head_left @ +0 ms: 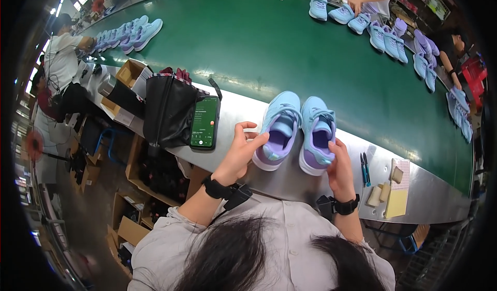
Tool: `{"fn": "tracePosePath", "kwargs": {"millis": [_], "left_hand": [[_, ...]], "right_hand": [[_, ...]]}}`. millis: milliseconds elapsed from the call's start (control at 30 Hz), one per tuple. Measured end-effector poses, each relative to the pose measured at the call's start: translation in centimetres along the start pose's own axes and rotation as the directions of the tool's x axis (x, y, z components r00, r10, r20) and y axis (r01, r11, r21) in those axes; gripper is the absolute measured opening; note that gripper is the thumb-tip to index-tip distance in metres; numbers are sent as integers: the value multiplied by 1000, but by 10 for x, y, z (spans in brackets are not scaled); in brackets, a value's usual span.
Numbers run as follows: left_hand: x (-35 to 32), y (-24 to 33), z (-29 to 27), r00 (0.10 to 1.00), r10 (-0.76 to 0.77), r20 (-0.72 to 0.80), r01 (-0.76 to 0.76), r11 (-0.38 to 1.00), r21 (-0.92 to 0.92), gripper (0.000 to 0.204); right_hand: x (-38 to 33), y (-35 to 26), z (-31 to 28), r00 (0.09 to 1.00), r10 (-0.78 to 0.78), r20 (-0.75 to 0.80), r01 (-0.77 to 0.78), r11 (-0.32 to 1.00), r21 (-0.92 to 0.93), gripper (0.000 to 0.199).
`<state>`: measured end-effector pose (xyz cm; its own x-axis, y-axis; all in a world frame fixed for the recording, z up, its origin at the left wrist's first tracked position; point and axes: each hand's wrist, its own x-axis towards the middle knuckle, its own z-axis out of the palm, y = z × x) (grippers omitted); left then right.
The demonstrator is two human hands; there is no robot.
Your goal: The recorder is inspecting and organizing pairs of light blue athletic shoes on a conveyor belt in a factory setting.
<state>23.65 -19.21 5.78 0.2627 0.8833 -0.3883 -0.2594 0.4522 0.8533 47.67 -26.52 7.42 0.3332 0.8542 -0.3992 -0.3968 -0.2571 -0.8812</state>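
Observation:
Two light-blue and lilac sneakers stand side by side before me, toes pointing away, at the edge of the green surface. At the left sneaker (283,110) is my left hand (239,152); its thumb touches the collar near the heel, while the other fingers are apart and not wrapped round the shoe. My right hand (339,169) grips the right sneaker (317,116) by its outer side near the heel, thumb at the collar. Part of that hand's fingers is hidden. Each wrist wears a black strap.
A phone (204,123) leans by a black bag (168,110) to the left. Pens (365,169) and a yellow pad (397,195) with small blocks lie at right on the metal edge. Rows of sneakers (384,38) line the green belt (233,37), where other people work.

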Motion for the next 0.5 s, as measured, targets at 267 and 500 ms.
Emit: {"fn": "tracePosePath", "kwargs": {"millis": [267, 500], "left_hand": [[-3, -1, 3, 987, 101, -126, -100, 995, 17, 51], [-31, 36, 36, 586, 744, 321, -495, 16, 869, 33]], "right_hand": [[-7, 1, 3, 983, -32, 181, -17, 965, 263, 60], [-14, 6, -16, 956, 35, 292, -139, 929, 343, 70]]}}
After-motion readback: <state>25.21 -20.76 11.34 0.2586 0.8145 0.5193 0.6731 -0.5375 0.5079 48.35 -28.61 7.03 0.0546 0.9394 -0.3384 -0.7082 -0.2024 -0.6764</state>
